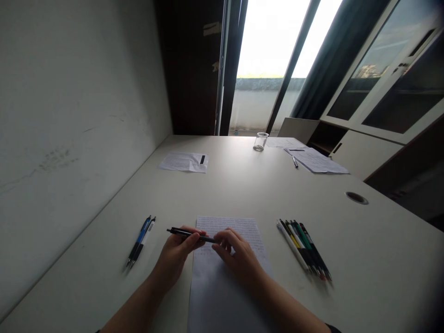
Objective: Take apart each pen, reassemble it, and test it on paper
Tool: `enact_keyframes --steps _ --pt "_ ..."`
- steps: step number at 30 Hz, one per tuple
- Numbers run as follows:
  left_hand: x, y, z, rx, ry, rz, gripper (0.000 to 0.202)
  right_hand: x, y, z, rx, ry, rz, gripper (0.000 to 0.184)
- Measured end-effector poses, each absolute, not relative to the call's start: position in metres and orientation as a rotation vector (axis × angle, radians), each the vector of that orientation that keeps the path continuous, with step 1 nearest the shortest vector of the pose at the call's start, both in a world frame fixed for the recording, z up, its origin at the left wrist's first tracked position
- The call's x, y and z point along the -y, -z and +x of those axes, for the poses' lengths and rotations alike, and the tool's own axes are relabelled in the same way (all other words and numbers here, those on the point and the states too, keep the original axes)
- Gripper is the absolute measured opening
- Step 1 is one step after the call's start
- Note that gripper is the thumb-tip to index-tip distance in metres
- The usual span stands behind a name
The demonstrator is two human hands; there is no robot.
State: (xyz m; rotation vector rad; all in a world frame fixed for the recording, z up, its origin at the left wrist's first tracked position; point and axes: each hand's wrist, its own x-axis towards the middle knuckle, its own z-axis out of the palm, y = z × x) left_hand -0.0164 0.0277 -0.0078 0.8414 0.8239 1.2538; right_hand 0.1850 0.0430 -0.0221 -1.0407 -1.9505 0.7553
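Note:
A black pen [179, 231] lies nearly level above the sheet of paper [217, 291]. Its rear end points left, resting in my left hand [174, 253], with the thumb pressed over the barrel. At the other end, the fingertips of my right hand [239, 253] close around the tip, which they hide. Lines of small writing cover the upper part of the sheet; the lower part looks blank. To the left lie a blue pen [140, 236] and a white pen [144, 239], side by side. On the right several pens [305, 247] lie in a slanted row.
Toward the back of the white table [239, 189] stand a glass jar [260, 141], a creased paper [183, 162] and a stack of papers [317, 161] with a pen [295, 162] beside it. A round cable hole [356, 198] is at right. The wall [86, 115] borders the left edge.

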Motion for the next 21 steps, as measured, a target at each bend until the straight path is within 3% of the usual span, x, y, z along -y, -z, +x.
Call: enact_keyframes --steps 5,11,21 --pt "-0.0290 0.0131 -0.0184 -0.807 -1.258 0.844 0.014 -0.0435 0.0179 0.1861 2.004 -0.742 -1.022 0.025" --pt "-0.0284 0.0103 -0.0183 -0.800 -1.261 0.838 0.012 -0.0439 0.0248 0.1849 1.929 -0.759 -1.068 0.003" --pt "-0.0286 0.0084 -0.0179 -0.793 -1.268 0.839 0.012 -0.0445 0.0188 0.1860 2.012 -0.773 -1.071 0.015"
